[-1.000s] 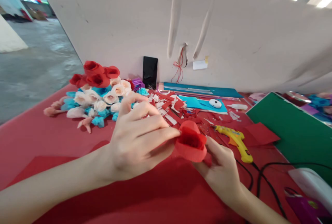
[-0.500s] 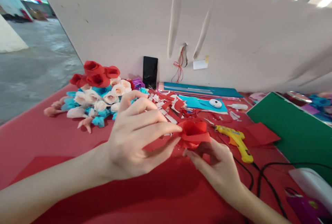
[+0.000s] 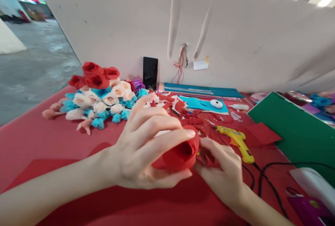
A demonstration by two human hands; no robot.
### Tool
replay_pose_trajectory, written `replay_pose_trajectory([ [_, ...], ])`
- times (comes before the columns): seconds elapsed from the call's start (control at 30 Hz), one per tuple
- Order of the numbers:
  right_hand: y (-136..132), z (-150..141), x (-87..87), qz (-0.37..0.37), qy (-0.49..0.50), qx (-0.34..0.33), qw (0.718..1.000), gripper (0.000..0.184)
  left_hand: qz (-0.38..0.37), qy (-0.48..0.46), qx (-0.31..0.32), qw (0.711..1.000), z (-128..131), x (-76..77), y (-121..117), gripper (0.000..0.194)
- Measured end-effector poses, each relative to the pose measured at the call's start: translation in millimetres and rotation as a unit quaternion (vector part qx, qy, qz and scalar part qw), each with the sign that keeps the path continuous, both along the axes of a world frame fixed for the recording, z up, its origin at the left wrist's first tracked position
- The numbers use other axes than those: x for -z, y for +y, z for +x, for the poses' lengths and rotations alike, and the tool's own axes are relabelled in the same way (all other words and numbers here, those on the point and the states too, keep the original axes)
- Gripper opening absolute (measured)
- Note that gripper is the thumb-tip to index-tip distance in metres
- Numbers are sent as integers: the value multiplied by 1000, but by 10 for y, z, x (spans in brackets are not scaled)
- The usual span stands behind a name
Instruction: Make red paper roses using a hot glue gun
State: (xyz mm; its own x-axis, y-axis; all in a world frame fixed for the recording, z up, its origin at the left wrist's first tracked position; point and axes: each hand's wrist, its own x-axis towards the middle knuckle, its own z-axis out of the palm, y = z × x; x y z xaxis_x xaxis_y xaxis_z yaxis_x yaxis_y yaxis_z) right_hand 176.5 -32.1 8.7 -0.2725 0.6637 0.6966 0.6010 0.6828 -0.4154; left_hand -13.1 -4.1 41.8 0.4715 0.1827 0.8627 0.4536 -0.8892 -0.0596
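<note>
A red paper flower [image 3: 176, 158] is held up between my two hands, its dark rolled centre tipped toward me. The fingers and thumb of my left hand [image 3: 141, 149] curve around its outer petals from the left, forefinger along the top and thumb below. At its base, my right hand [image 3: 222, 170] is closed in a pinch, with crumpled red paper showing between thumb and fingers. The flower's underside is mostly hidden by the right fingers. Beyond the right hand lies a yellow glue gun [image 3: 238, 140] on the red table [image 3: 146, 205].
Red, cream and blue paper flowers [image 3: 101, 95] are heaped at left. Red and white paper scraps [image 3: 180, 105] lie behind my hands. A black phone [image 3: 150, 73] leans on the white partition [image 3: 117, 27]. To the right are a green board [image 3: 290, 131] and a black cable [image 3: 272, 191].
The flower has tilted, its opening turning from upward toward me. My left hand has shifted right and closed further around the petals. The right hand still grips the base.
</note>
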Motion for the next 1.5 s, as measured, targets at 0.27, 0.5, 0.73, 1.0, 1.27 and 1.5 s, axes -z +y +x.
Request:
replay_pose_trajectory([
  [0.27,-28,21,54,56,-54,-1,997,15,-13,22,-7,1000,67,45,-36,25],
  [0.5,-64,41,53,54,-73,17,996,14,6,5,-23,1000,89,-7,-58,7],
  [0.73,-70,34,37,60,-78,19,995,14,14,11,-38,999,96,-1,-58,7],
  [1.0,-67,10,41,87,-93,23,992,15,17,5,-47,999,107,33,-60,8],
  [1.27,-21,22,36,117,-113,43,986,16,-12,3,-48,999,123,103,-26,14],
  [1.5,-9,21,18,97,-107,20,989,12,-79,34,-1,996,88,116,-28,25],
])
